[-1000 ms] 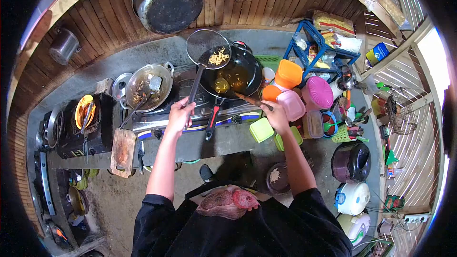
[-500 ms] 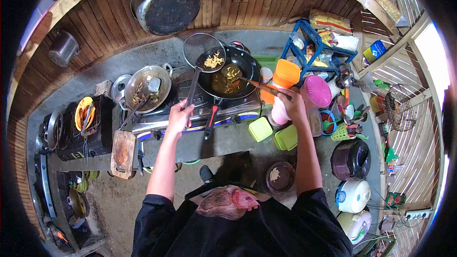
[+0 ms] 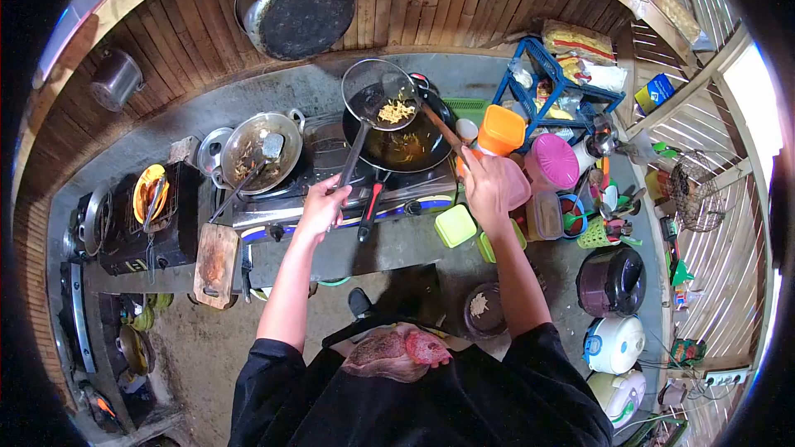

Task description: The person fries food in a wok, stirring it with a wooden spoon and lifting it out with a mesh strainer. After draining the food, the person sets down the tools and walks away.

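My left hand (image 3: 323, 209) is closed around the dark handle of a round mesh strainer (image 3: 364, 89). Golden fried strips (image 3: 397, 111) lie in the strainer, which is held over the far side of a black wok (image 3: 440, 159). Some brown oil (image 3: 402, 151) with a few more strips shows in the wok. My right hand (image 3: 490, 186) grips the wooden handle of a cooking utensil (image 3: 445, 131). Its far end is at the strainer's right rim; the head's shape is hard to make out. The wok's red-and-black handle (image 3: 373, 209) points toward me, between my hands.
Left of the wok, a second pan (image 3: 261, 153) holds a spatula (image 3: 272, 146) on the gas stove (image 3: 331, 203). A cutting board (image 3: 215, 265) and knife (image 3: 247, 269) lie at the counter edge. Orange (image 3: 502, 129), pink (image 3: 553, 160) and green (image 3: 455, 226) containers crowd the right.
The strainer has shifted right, further over the wok, with the strips in it. My right hand has moved left, and the utensil's end has risen from the oil to the strainer's rim.
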A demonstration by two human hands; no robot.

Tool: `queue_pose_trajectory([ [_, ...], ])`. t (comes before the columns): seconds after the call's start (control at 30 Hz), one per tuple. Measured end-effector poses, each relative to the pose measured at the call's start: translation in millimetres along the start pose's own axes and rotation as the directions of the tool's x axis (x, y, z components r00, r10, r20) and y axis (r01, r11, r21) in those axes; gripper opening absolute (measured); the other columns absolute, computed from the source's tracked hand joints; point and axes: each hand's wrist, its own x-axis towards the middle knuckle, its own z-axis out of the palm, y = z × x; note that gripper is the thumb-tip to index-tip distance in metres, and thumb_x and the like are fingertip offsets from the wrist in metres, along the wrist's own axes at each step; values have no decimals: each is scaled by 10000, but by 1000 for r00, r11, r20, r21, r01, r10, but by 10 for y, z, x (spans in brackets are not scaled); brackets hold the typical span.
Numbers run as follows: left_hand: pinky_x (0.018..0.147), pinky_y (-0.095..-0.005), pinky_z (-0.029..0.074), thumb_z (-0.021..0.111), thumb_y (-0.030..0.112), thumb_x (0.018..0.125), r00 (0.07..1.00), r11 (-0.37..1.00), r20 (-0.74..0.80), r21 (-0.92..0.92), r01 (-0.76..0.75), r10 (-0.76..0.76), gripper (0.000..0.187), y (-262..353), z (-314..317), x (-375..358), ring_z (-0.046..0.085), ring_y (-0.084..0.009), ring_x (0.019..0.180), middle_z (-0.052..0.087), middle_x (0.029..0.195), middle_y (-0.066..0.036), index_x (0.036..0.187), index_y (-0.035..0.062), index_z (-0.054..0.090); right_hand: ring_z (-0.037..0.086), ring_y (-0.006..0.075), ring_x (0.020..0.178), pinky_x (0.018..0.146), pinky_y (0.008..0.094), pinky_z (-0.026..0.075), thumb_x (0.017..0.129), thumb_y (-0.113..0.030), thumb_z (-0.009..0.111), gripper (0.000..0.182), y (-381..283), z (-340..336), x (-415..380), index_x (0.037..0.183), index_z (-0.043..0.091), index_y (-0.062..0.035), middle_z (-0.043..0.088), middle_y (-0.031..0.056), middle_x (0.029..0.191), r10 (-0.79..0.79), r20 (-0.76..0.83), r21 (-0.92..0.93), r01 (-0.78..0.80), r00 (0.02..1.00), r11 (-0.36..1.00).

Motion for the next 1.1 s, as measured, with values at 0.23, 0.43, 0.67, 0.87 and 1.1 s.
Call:
queue_pose_trajectory([
  [0.23, 310, -215, 317, 561, 110, 860, 1000, 1000, -14, -1, -24, 24, 331, 2, -14, -8, 414, -65, 357, 487, 621, 1, 1186, 55, 552, 502, 240, 730, 627, 356, 424, 741, -112, 642, 365, 42, -6, 12, 1104, 623, -142, 498, 58, 763, -80, 4, -113, 80, 997, 990],
  [0.43, 309, -218, 316, 566, 111, 857, 1000, 1000, 5, 0, -25, 25, 331, 17, -17, -13, 415, -68, 356, 489, 618, 2, 1183, 54, 554, 504, 236, 738, 650, 358, 425, 752, -120, 632, 375, 71, -2, 22, 1124, 613, -162, 489, 52, 754, -93, -3, -166, 91, 996, 982],
  [0.67, 307, -230, 321, 571, 108, 851, 1000, 1000, -25, 12, -18, 18, 364, -7, -50, 11, 422, -72, 350, 503, 619, -6, 1205, 32, 532, 519, 300, 775, 692, 401, 422, 763, -103, 623, 372, 198, 119, -36, 1133, 591, -89, 553, 122, 825, 33, -129, 17, -32, 991, 999],
  [0.87, 314, -227, 323, 572, 111, 851, 998, 1000, -58, 5, -31, 31, 395, -35, -90, 27, 430, -73, 355, 501, 610, -4, 1233, 30, 513, 538, 321, 782, 690, 413, 427, 769, -86, 600, 333, 386, 153, -140, 1099, 585, -43, 573, 146, 824, 103, -110, -24, -106, 989, 994],
  [1.1, 340, -215, 309, 594, 132, 844, 998, 999, -59, 30, -12, 14, 464, 5, -58, 25, 419, -68, 389, 501, 631, -1, 1276, 25, 463, 566, 301, 759, 685, 409, 440, 744, -115, 633, 326, 336, 245, -284, 1060, 613, -35, 607, 143, 778, 198, 107, -158, -180, 974, 971],
])
